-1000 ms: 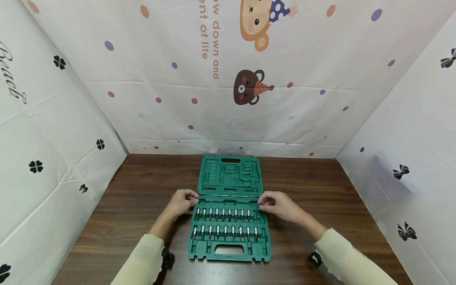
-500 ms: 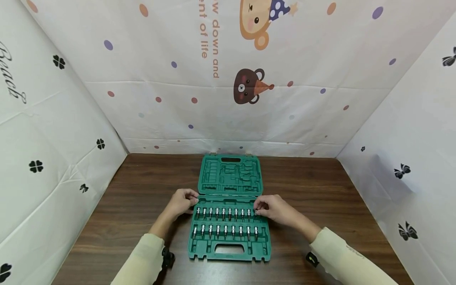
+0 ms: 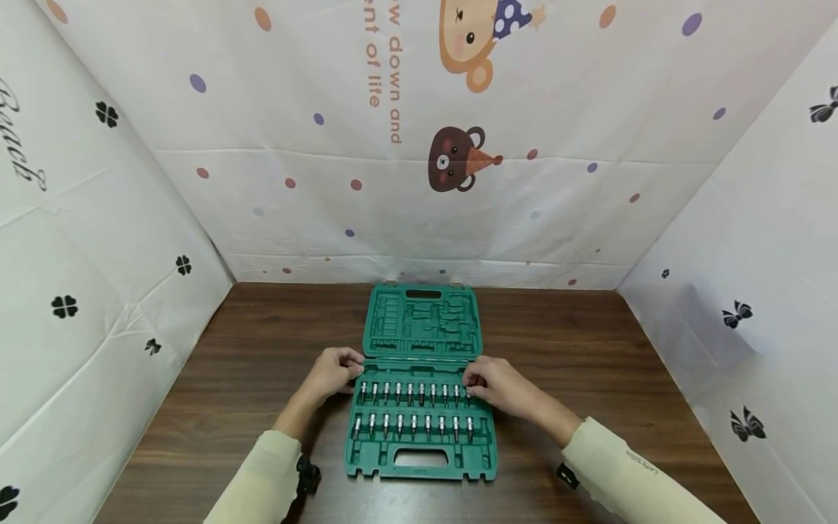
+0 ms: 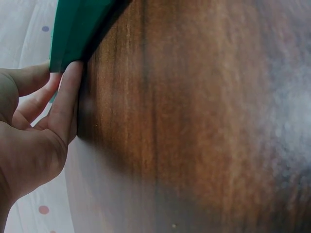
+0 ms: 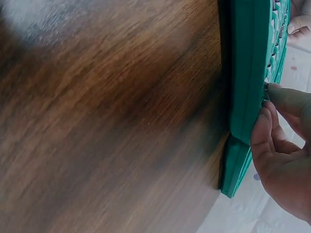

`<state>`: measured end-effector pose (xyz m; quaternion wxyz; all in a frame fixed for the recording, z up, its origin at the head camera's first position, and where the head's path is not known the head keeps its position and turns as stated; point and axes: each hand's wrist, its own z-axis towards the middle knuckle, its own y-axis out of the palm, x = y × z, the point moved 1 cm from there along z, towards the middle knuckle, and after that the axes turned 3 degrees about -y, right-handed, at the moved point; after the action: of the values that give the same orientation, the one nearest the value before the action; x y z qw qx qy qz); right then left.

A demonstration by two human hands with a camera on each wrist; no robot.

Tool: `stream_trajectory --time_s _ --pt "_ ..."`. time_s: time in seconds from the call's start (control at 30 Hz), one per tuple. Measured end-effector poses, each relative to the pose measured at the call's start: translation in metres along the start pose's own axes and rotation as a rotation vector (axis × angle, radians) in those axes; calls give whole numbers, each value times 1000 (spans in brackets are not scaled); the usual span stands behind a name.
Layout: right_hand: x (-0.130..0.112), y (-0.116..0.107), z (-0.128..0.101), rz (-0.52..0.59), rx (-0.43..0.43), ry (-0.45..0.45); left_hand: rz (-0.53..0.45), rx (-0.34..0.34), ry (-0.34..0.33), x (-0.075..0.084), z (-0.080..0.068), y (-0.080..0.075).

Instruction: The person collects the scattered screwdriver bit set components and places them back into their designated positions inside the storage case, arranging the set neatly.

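Green tool case (image 3: 419, 407): left hand (image 3: 334, 372) grips its left edge; right hand (image 3: 499, 386) fingers curl, pinching a bit (image 3: 468, 394).

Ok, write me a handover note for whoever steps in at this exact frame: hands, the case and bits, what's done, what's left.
Left hand: holds the left edge of the green tool case near the hinge, steadying it.
Right hand: fingertips at the right end of the upper bit row; they seem to pinch the end bit, though the hand hides it.
The case lies open flat on the wooden table, lid away from the person, its moulded slots empty. Lower bit row sits seated.
Done: case opened. No bit lies outside the case.
Left, probably: lift out the right-end bit while bracing the case.
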<state>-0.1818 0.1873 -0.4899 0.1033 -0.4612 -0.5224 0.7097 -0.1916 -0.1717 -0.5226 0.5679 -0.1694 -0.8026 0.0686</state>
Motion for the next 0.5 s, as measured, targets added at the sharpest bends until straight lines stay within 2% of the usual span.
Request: stream_trajectory --time_s 0.3,0.5 --pt "0 1 2 -45 25 38 -3 -6 2 0 1 0" --pt "-1 1 7 -1 24 106 0 -11 9 -1 3 -1"
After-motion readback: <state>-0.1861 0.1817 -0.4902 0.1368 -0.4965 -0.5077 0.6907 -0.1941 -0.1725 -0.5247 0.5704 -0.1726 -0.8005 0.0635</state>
